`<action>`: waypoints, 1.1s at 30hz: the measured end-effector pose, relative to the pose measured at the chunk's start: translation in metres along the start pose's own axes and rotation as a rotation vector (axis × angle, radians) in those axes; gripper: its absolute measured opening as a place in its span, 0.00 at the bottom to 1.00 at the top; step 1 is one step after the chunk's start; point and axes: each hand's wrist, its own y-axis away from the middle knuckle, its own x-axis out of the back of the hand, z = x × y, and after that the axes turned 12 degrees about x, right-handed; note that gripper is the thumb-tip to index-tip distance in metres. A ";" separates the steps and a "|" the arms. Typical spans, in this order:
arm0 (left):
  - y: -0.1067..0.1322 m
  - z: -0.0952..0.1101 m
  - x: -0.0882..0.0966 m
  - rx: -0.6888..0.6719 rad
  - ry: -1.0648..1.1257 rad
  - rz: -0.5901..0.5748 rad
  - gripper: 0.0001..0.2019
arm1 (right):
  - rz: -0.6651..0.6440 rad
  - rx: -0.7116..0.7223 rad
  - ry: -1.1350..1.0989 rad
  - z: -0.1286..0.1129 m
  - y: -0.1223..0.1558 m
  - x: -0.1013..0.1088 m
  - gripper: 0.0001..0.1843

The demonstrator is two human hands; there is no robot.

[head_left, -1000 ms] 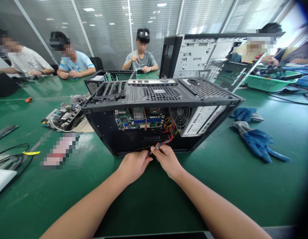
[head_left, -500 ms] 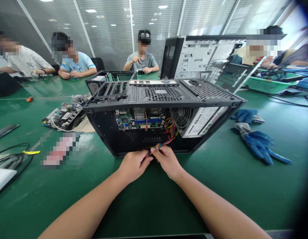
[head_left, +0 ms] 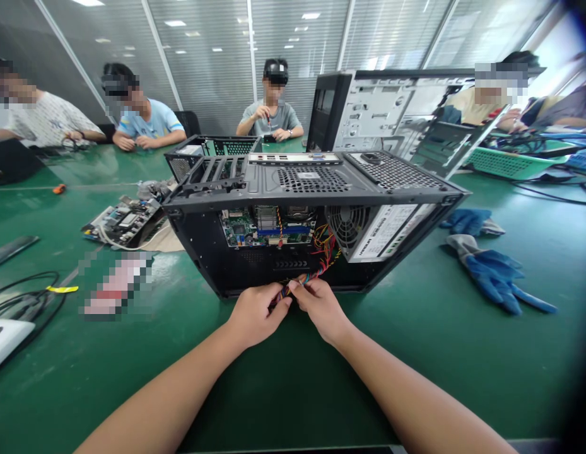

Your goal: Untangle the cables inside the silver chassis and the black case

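Note:
A black computer case (head_left: 293, 199) stands in front of me with its near side uncovered. Inside it I see a green motherboard (head_left: 245, 230) and, at the right, a power supply (head_left: 382, 233) with a fan grille. A bundle of coloured power cables (head_left: 316, 272) runs from the power supply out to the case's lower edge. My left hand (head_left: 257, 313) is closed around the bundle. Close beside it, my right hand (head_left: 321, 309) pinches the same cables with thumb and fingers. The cable ends are hidden by my hands.
Blue-grey work gloves (head_left: 486, 271) lie at right. Circuit boards (head_left: 127, 217), black cables (head_left: 28, 290) and a white box (head_left: 9, 340) are at left. Another opened case (head_left: 368, 113) and a green basket (head_left: 510, 165) stand behind. Several people sit around the green table (head_left: 463, 378).
Both hands stay on the cables at nearly the same spot; slightly more of the bundle shows between them. The whole view has shifted a little.

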 end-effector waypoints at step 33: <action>-0.001 0.008 0.003 0.353 1.002 -0.544 0.12 | 0.157 -0.291 -0.607 -0.012 -0.006 0.006 0.20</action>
